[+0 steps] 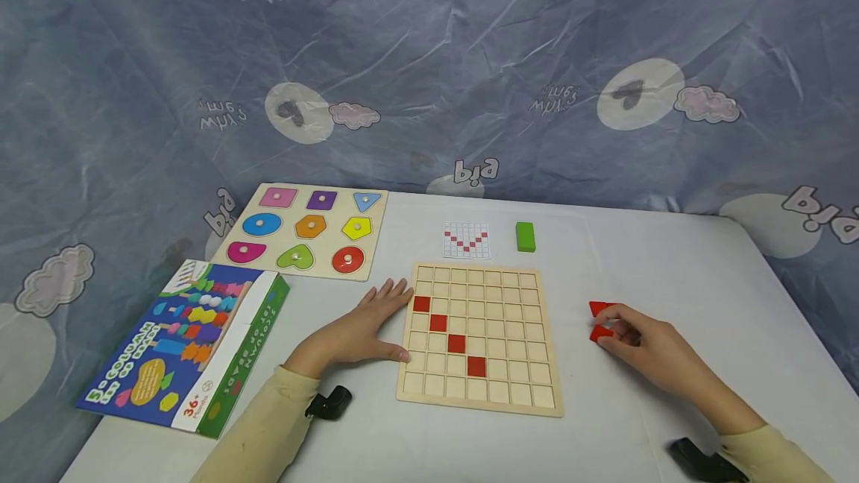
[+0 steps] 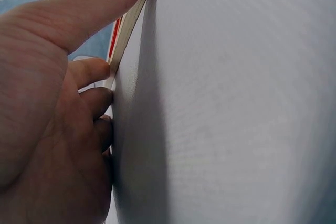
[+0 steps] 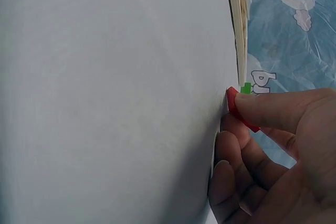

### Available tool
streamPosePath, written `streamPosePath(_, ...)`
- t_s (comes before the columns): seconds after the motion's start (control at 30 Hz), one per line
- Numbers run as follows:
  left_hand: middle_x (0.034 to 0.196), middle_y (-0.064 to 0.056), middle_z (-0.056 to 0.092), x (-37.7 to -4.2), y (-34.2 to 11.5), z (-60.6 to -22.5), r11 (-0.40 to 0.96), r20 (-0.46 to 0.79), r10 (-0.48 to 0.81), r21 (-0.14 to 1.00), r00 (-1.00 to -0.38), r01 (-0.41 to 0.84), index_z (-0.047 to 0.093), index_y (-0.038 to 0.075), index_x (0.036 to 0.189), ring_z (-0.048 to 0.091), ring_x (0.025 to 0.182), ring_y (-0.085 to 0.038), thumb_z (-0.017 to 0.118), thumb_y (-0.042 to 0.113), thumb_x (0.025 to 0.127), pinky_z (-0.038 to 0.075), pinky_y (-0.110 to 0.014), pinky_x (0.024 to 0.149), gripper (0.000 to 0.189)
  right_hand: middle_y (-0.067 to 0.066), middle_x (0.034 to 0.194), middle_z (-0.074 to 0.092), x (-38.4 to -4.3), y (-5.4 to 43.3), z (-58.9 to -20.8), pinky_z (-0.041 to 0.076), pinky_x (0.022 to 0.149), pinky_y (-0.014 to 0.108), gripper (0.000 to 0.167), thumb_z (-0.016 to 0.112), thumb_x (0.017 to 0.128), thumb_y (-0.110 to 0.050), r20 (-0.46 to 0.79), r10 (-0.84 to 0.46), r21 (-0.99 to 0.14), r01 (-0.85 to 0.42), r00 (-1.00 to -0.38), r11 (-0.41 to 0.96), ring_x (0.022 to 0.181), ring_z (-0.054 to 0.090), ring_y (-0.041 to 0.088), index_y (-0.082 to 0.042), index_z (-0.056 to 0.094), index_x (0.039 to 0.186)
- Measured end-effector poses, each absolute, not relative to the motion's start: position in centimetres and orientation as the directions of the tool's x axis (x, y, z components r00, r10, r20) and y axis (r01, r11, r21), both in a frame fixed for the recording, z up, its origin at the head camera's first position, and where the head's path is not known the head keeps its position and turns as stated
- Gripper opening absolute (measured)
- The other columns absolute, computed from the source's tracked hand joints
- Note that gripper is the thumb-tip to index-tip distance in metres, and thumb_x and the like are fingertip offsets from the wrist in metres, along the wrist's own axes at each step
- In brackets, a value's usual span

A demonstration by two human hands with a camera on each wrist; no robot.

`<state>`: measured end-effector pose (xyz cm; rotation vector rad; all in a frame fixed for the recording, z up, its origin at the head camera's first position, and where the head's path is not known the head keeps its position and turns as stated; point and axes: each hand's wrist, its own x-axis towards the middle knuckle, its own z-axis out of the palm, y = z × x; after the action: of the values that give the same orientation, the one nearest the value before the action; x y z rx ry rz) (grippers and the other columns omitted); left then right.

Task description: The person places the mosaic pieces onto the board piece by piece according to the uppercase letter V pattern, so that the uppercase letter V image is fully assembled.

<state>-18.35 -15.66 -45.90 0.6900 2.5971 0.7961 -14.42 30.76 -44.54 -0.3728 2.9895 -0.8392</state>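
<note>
A wooden grid board (image 1: 479,405) lies on the table with red square tiles (image 1: 456,343) in a diagonal down its left half. My left hand (image 1: 359,326) rests against the board's left edge, fingers spread and thumb apart. To the right of the board, my right hand (image 1: 647,345) pinches a red tile (image 1: 599,333) between thumb and fingers, low at the tabletop. Another red piece (image 1: 599,308) shows just beyond it, partly covered by the index finger. In the right wrist view the thumb presses on red (image 3: 234,107); the fingers hide the rest.
Behind the board lie a small pattern card (image 1: 466,240) with a red V and a green block (image 1: 526,237). A shape puzzle board (image 1: 322,244) is at the back left, with a bead-set box (image 1: 181,349) in front of it. Printed cloth (image 1: 429,80) hangs behind.
</note>
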Motion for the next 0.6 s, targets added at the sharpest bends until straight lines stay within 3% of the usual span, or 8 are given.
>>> streamPosePath(0.27,0.170,-0.003,0.015,-18.35,-15.63,-45.92,0.729,-0.171,0.533,0.589,-0.829,0.347,0.029,0.016,0.162,0.002,0.157,-0.024,0.089,0.045,0.075,0.003,-0.045,0.127,0.110,-0.005,0.087,0.061,-14.29,30.40,-44.59,0.050,0.063,0.023,0.027,0.073,0.092,-0.007,0.060,-0.235,-0.523,-0.231,-0.970,0.820,0.075,0.056,0.006,-0.019,0.069,0.116)
streamPosePath(0.6,0.170,-0.003,0.014,-18.38,-15.71,-45.99,0.723,-0.167,0.539,0.594,-0.825,0.353,0.028,0.016,0.162,0.002,0.157,-0.023,0.088,0.046,0.075,0.003,-0.045,0.127,0.110,-0.006,0.089,0.064,-14.18,29.76,-44.62,0.053,0.067,0.022,0.023,0.076,0.092,-0.011,0.125,-0.218,-0.549,-0.251,-0.968,0.797,0.077,0.059,0.004,-0.017,0.068,0.113)
